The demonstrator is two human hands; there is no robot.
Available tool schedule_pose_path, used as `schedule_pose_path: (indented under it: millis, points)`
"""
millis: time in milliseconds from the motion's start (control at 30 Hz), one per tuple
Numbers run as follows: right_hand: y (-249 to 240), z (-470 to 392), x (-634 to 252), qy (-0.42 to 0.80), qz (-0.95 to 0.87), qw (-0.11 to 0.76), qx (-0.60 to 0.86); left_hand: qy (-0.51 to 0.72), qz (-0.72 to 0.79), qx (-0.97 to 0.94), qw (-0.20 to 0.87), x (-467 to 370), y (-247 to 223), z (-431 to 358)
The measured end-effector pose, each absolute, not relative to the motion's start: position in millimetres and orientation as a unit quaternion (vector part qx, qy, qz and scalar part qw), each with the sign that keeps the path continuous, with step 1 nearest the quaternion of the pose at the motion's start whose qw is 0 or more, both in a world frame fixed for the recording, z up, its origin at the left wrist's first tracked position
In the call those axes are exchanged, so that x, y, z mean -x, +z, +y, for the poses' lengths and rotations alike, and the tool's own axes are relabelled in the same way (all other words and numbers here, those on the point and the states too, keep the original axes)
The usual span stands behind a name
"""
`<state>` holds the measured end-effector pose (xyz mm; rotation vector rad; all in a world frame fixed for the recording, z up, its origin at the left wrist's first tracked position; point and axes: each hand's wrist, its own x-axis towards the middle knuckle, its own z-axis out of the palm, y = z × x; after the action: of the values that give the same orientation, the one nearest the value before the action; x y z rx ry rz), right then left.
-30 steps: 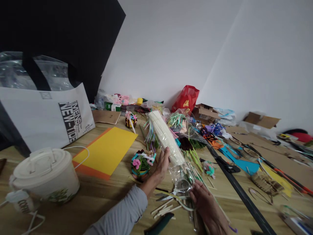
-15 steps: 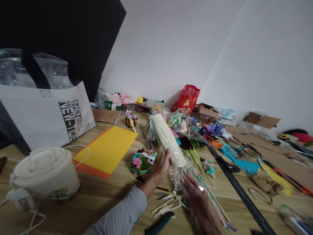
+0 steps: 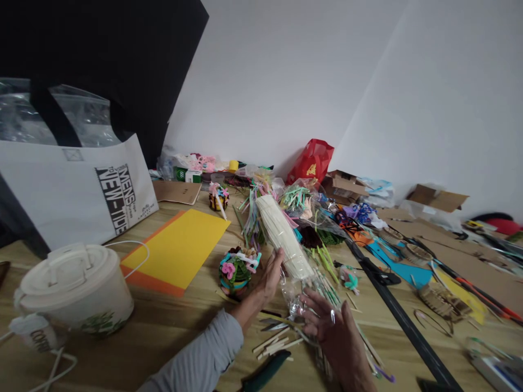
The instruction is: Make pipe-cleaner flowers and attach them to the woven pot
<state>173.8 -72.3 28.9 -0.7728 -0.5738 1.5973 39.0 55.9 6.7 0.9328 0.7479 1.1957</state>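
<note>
A long bundle of cream-white strips in a clear plastic bag lies on the table, angled away from me. My left hand is against the bundle's left lower side, fingers stretched out and not wrapped round it. At the bag's near end, my right hand has its fingers apart, palm partly turned up; whether a fingertip touches the loose plastic I cannot tell. Beneath and beside it run several thin sticks. Scissors lie between my forearms, close to short wooden pieces and a dark green handle.
Left of my hand stands a round pot decorated with fuzzy flowers. Yellow card, a white lidded pot and a white bag are further left. To the right are a black strip, blue card and woven pieces.
My right hand has lifted off the bag's near end and its fingers have spread. The bundle has settled slightly lower; my left hand has hardly moved.
</note>
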Motion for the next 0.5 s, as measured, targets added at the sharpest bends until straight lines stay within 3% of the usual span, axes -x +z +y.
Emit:
schedule_pose_path:
  millis: [300, 500]
  points:
    - [19.3, -73.6, -175.2, 0.586, -0.315, 0.591, 0.456, 0.526, 0.351, -0.401, 0.663, -36.0, 10.7, 56.1]
    - [10.9, -70.0, -178.6, 0.573, -0.296, 0.609, 0.461, 0.556, 0.33, -0.374, 0.665, -35.2, 10.4, 57.9]
